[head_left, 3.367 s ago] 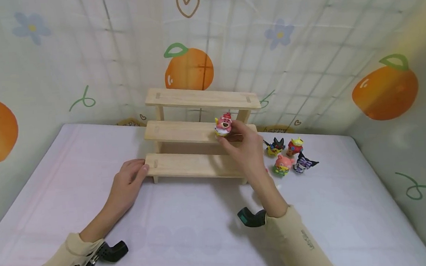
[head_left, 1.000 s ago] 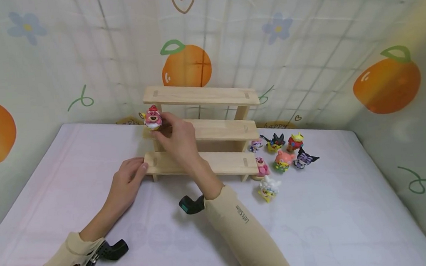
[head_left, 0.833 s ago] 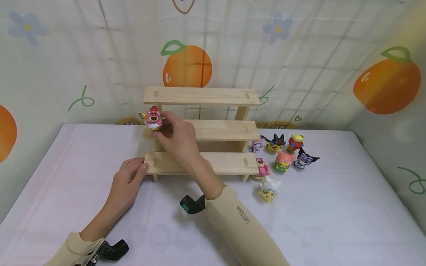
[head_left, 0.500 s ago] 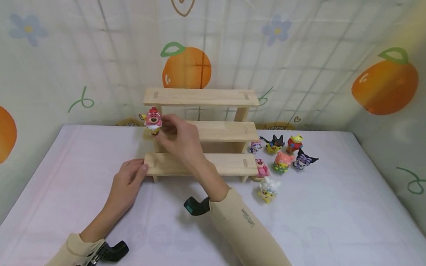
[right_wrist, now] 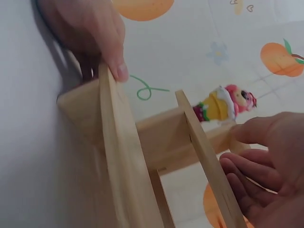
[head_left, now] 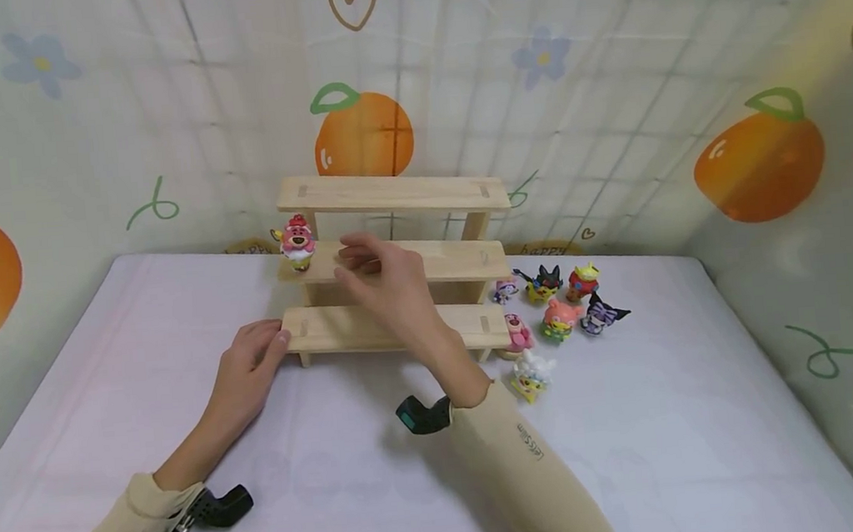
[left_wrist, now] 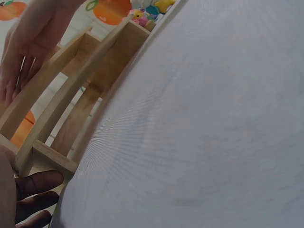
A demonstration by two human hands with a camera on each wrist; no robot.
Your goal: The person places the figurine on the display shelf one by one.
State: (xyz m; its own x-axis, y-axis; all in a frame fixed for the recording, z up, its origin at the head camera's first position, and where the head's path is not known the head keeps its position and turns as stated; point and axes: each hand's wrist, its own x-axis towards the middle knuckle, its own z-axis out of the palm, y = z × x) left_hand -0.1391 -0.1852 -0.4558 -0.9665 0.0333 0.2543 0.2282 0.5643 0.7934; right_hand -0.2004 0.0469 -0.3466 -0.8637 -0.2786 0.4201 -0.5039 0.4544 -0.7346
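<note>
- Here's the right hand (head_left: 390, 281) over the middle tier (head_left: 463, 258) of the wooden shelf (head_left: 391, 192), its grip slack and spread: thumb parted from loosely bent fingers, nothing between them.
- And there's the pink bear figurine (head_left: 298, 243), upright at the left end of that tier, facing the person, a clear gap between it and the fingertips; it seems to balance on its own base.
- Down at the left, the left hand (head_left: 249, 363) has the lowest tier (head_left: 344, 327) by its end, that grip pinching the board, thumb above, fingers below, presumably to keep the frame from shifting.
- Over on the right, the other figurines (head_left: 560, 320) cluster on the worktop (head_left: 323, 474) beside the shelf, probably there for the right hand's easy reach.
</note>
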